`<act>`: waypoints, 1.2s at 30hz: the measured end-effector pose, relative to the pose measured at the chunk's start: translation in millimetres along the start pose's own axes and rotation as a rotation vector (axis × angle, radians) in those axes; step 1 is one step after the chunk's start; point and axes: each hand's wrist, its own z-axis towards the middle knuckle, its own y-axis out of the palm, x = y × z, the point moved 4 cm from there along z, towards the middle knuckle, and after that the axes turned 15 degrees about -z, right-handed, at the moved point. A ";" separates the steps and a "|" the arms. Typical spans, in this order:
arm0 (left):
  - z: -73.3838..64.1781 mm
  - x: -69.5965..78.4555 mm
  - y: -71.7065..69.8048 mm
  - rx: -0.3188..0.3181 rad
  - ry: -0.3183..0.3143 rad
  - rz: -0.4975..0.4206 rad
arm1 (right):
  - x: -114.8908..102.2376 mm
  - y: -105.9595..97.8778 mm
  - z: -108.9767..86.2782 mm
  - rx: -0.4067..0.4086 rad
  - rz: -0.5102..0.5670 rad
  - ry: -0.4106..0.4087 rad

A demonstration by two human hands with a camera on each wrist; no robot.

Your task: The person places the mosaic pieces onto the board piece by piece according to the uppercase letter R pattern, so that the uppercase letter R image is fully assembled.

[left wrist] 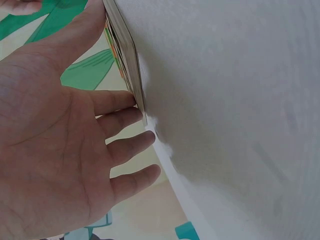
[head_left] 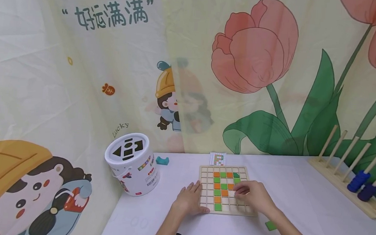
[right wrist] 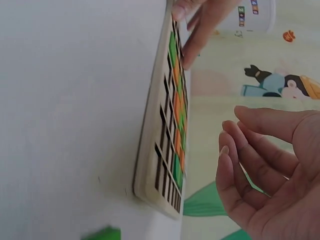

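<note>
A wooden grid board (head_left: 234,209) lies on the table with several orange and green square tiles (head_left: 224,186) in its cells. My left hand (head_left: 188,199) rests at the board's left side, thumb by the front edge; the left wrist view has its fingers (left wrist: 125,120) extended against the board's side. Over the right part of the board hovers my right hand (head_left: 256,196), near an orange tile (head_left: 231,186). Its fingers are loosely bent, and the right wrist view reveals nothing between thumb and fingertips (right wrist: 227,127). One loose green tile (head_left: 270,225) lies in front of the board, by the right forearm.
Behind the board is a small pattern card (head_left: 218,159). To the left stands a white bucket (head_left: 134,175) with shaped holes in its lid, a teal piece (head_left: 162,161) beside it. A wooden peg stand (head_left: 331,173) with blue and purple rings occupies the right side.
</note>
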 end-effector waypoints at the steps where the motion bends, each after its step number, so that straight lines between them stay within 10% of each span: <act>1: 0.0 0.1 0.2 0.000 0.001 -0.001 | 2.9 -4.0 -0.9 0.008 -0.002 -0.001; 13: -1.4 0.7 -1.1 0.002 0.003 -0.021 | 30.4 -42.6 -20.4 0.055 -0.087 -0.025; 24: -1.1 0.6 0.1 0.002 -0.004 -0.012 | 63.5 -46.8 -39.6 -0.127 -0.172 0.044; 36: -2.2 1.3 -0.7 0.012 0.006 -0.009 | 89.3 -41.8 -56.4 -0.218 -0.184 -0.064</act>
